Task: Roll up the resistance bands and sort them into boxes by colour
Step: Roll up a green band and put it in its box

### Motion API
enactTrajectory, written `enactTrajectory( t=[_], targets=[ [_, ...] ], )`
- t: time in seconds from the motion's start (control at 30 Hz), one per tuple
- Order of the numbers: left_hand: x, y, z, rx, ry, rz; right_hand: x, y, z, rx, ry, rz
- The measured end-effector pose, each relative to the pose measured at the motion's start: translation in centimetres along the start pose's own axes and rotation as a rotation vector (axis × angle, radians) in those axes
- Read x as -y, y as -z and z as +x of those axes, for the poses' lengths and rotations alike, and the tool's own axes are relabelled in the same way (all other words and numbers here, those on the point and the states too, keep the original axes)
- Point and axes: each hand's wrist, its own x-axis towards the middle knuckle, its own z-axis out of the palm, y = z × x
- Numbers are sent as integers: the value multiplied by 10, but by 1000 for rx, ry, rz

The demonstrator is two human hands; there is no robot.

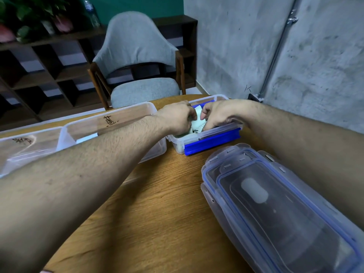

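Both my hands reach into a small clear box with blue clips (211, 139) at the far side of the table. My left hand (176, 120) and my right hand (217, 115) have curled fingers that pinch a pale green resistance band (198, 120) between them, over the box. More of the pale band lies in the box, partly hidden by my hands. Two larger clear boxes stand to the left, one (118, 125) marked with handwriting, the other (25, 146) at the table's left edge, also marked.
A stack of clear lids with blue seals (275, 203) lies on the wooden table (157, 213) at the right. A grey chair (141, 75) stands behind the table, a concrete wall to the right, dark shelves at the back left.
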Motion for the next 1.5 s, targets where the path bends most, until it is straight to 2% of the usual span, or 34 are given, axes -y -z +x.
enactTrajectory(
  t=[0.2,0.47,0.7,0.87,0.97,1.13,1.5],
  targets=[
    [-2,1,0,-14,8,-26,-5,-2,6,-19,29,-63],
    [-2,3,2,10,42,-40,-5,-12,6,-121,65,105],
    [-1,0,4,21,20,-17,-6,1,6,12,29,-12],
    [1,-2,5,31,9,-13,-9,-2,10,-56,65,-105],
    [2,-1,6,35,11,-13,-10,-5,15,-114,81,-31],
    [1,0,5,41,7,-14,-13,-5,16,28,124,-60],
    [-2,3,4,62,24,-20,-15,0,21,-36,310,-247]
  ],
)
